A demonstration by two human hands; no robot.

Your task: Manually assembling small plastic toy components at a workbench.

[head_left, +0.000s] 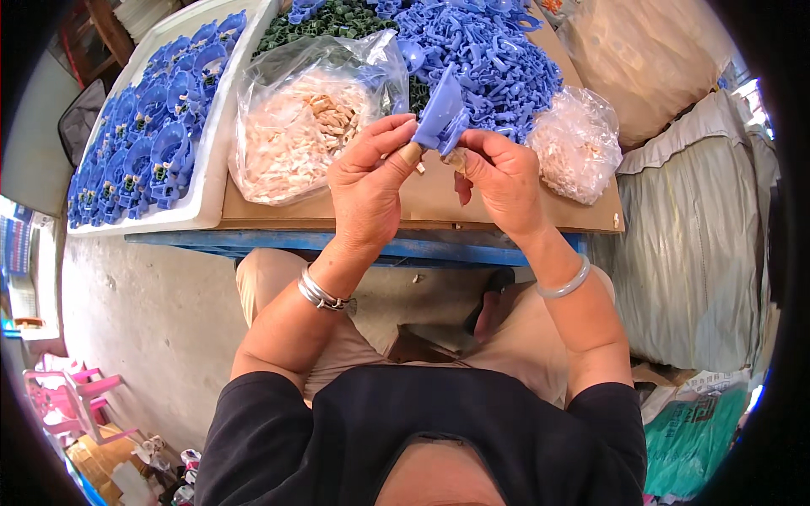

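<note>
Between my two hands, raised over the front of the table, is a blue plastic part [442, 114] with a wide, dish-like end tilted upward. My left hand [375, 173] pinches its left edge between thumb and fingers. On the other side, my right hand [504, 175] has its thumb and forefinger closed on the part's lower end. A small pale piece shows just under the left thumb; what it belongs to I cannot make out. Behind the hands lies a heap of small blue plastic parts [485, 63]. A clear bag of cream-coloured pieces [295, 135] rests beside my left hand.
A white foam tray [190, 215] at the left holds rows of blue assemblies [139, 160]. Dark green parts [325, 25] are piled at the back. A smaller bag of pale pieces [578, 148] sits at the right, near large sacks [688, 244]. Cardboard [422, 207] covers the table.
</note>
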